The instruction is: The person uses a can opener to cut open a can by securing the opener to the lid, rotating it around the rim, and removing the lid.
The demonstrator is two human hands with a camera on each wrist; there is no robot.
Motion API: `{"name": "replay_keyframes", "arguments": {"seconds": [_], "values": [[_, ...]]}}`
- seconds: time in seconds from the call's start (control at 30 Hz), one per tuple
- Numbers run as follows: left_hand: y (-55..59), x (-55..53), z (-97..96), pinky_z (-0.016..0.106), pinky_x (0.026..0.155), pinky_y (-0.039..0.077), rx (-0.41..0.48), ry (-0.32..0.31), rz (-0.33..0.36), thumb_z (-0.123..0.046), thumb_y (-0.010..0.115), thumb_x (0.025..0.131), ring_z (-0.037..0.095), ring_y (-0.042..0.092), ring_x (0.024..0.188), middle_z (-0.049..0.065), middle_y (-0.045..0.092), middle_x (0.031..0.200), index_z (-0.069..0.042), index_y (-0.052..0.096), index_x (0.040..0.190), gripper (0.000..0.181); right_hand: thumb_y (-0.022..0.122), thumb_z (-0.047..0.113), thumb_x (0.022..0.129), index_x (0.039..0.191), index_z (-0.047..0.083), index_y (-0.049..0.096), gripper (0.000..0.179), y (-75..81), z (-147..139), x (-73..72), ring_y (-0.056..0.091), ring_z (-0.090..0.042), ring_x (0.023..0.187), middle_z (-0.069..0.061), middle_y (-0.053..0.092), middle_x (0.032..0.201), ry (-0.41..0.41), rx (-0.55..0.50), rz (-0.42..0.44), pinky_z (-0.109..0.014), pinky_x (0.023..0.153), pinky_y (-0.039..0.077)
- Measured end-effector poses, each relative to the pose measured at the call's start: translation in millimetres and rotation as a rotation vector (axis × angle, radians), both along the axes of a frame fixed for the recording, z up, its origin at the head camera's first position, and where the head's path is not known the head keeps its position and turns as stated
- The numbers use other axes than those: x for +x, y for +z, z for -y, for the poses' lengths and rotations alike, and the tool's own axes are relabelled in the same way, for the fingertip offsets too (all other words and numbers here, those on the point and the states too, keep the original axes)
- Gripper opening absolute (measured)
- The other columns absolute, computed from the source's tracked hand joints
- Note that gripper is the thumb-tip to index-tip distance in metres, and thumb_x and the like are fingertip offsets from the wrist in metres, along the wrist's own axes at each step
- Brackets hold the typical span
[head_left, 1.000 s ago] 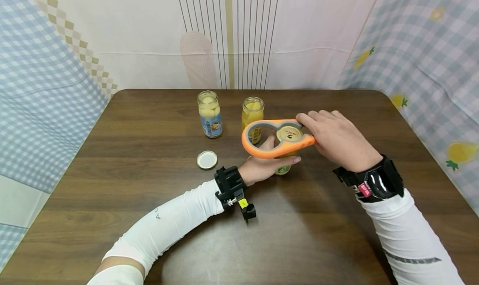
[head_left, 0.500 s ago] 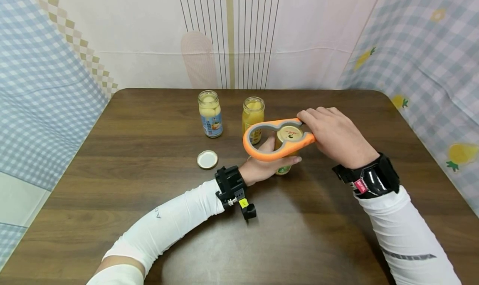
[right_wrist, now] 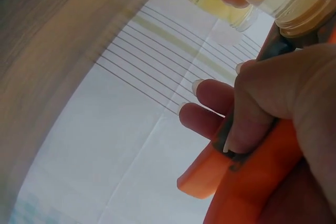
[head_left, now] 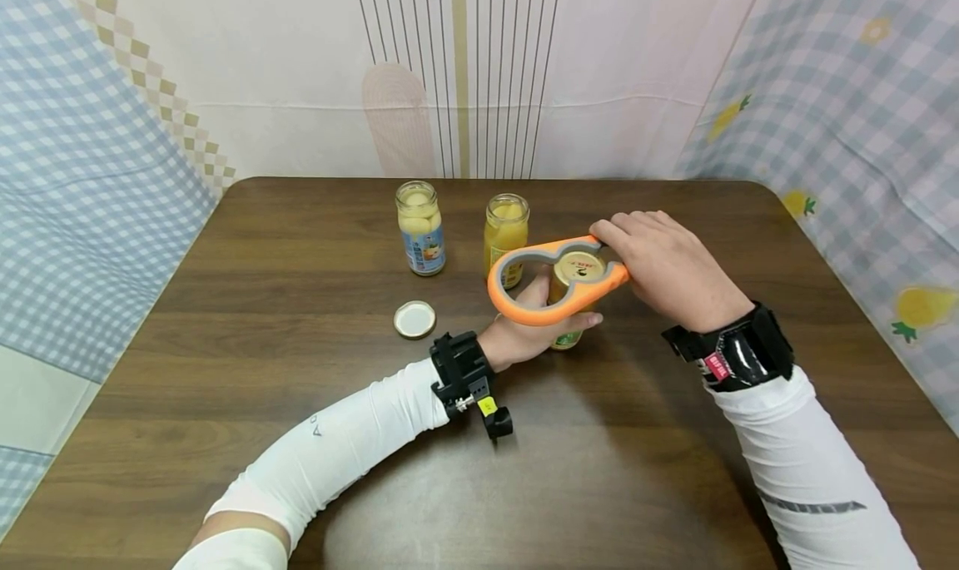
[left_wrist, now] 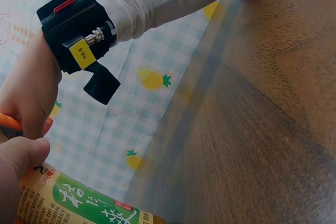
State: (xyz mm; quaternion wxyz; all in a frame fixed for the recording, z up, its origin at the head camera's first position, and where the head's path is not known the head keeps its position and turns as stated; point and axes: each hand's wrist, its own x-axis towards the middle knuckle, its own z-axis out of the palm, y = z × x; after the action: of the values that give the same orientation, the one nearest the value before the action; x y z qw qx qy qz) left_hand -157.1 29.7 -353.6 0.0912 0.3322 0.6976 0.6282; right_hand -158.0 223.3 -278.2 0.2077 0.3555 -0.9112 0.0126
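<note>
In the head view, a jar with a gold lid stands on the table, right of centre. An orange jar opener with grey lining surrounds that lid. Its handles are gripped by my right hand, to the right of the jar. My left hand holds the jar's body from the left, below the opener. The left wrist view shows the jar's green and cream label beside the thumb. Orange handles lie within the right hand's fingers in the right wrist view.
Behind the left hand stands an open jar of yellow fruit. Farther left is another open jar with a blue label and pale contents. A loose white lid lies in front of it on the brown wooden table.
My right hand has shifted slightly away and to the left. The jar opener has turned a little counterclockwise, its looped end coming nearer me. The left hand has stayed in place.
</note>
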Motion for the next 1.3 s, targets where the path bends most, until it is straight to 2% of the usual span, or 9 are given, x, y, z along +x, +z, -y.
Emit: {"name": "replay_keyframes", "arguments": {"seconds": [0.17, 0.4, 0.57, 0.73, 0.93, 1.07, 1.23, 1.3], "values": [[2.8, 2.3, 1.6, 0.022, 0.119, 0.032, -0.008, 0.014, -0.019, -0.004, 0.076, 0.089, 0.015, 0.04, 0.144, 0.008, 0.043, 0.157, -0.008, 0.028, 0.157, 0.083, 0.071, -0.021, 0.074, 0.11, 0.004, 0.059, 0.046, -1.3, -0.5, -1.7, 0.061, -0.032, 0.092, -0.01, 0.064, 0.094, 0.022, -0.019, -0.016, -0.046, 0.091, 0.049], [24.9, 16.1, 7.1, 0.02, 0.117, 0.033, -0.02, 0.039, -0.022, 0.0, 0.075, 0.087, 0.026, 0.041, 0.143, 0.015, 0.043, 0.156, -0.002, 0.03, 0.156, 0.082, 0.07, -0.023, 0.072, 0.11, 0.002, 0.059, 0.047, -3.3, -2.8, -4.1, 0.06, -0.032, 0.092, -0.011, 0.065, 0.096, 0.052, -0.05, -0.032, -0.047, 0.095, 0.05], [28.0, 18.3, 8.2, 0.018, 0.114, 0.034, -0.015, 0.044, -0.025, 0.002, 0.074, 0.087, 0.029, 0.043, 0.142, 0.019, 0.044, 0.154, 0.001, 0.029, 0.155, 0.082, 0.069, -0.024, 0.072, 0.109, 0.002, 0.059, 0.047, -4.4, -2.8, -5.8, 0.06, -0.033, 0.095, -0.012, 0.065, 0.099, 0.052, -0.064, -0.037, -0.05, 0.097, 0.05], [27.3, 18.7, 7.8, 0.019, 0.114, 0.036, 0.017, 0.044, -0.044, 0.004, 0.075, 0.086, 0.031, 0.045, 0.141, 0.021, 0.045, 0.152, 0.003, 0.03, 0.154, 0.082, 0.07, -0.024, 0.072, 0.108, 0.001, 0.059, 0.045, -5.3, -2.7, -7.9, 0.062, -0.035, 0.101, -0.013, 0.064, 0.098, 0.063, -0.066, -0.044, -0.05, 0.107, 0.047], [25.0, 17.5, 8.2, 0.019, 0.113, 0.038, 0.008, 0.053, -0.087, 0.002, 0.076, 0.086, 0.031, 0.05, 0.136, 0.02, 0.05, 0.147, 0.003, 0.031, 0.154, 0.082, 0.071, -0.023, 0.073, 0.107, 0.001, 0.059, 0.043, -5.7, -2.5, -10.9, 0.063, -0.036, 0.104, -0.014, 0.064, 0.098, 0.071, -0.069, -0.048, -0.051, 0.11, 0.045], [14.8, 10.8, 6.6, 0.02, 0.112, 0.039, 0.001, 0.051, -0.104, -0.002, 0.077, 0.087, 0.024, 0.051, 0.135, 0.016, 0.053, 0.147, -0.001, 0.034, 0.153, 0.079, 0.07, -0.025, 0.073, 0.109, 0.0, 0.06, 0.045, -6.5, -2.6, -13.2, 0.062, -0.036, 0.106, -0.015, 0.065, 0.1, 0.071, -0.067, -0.048, -0.051, 0.112, 0.044], [0.5, 0.3, 3.4, 0.024, 0.112, 0.043, 0.012, 0.052, -0.164, -0.007, 0.079, 0.087, 0.015, 0.056, 0.129, 0.013, 0.059, 0.141, -0.003, 0.04, 0.15, 0.075, 0.072, -0.023, 0.073, 0.111, 0.0, 0.061, 0.046, -8.0, -2.3, -16.5, 0.062, -0.036, 0.109, -0.014, 0.065, 0.103, 0.075, -0.074, -0.046, -0.051, 0.113, 0.043], [-2.6, -1.3, 3.1, 0.024, 0.113, 0.041, 0.007, 0.059, -0.19, -0.008, 0.08, 0.086, 0.013, 0.055, 0.131, 0.012, 0.057, 0.144, -0.003, 0.037, 0.153, 0.079, 0.074, -0.02, 0.073, 0.111, 0.001, 0.061, 0.044, -8.7, -1.9, -18.1, 0.061, -0.036, 0.11, -0.014, 0.065, 0.105, 0.077, -0.081, -0.043, -0.051, 0.114, 0.042]]}}
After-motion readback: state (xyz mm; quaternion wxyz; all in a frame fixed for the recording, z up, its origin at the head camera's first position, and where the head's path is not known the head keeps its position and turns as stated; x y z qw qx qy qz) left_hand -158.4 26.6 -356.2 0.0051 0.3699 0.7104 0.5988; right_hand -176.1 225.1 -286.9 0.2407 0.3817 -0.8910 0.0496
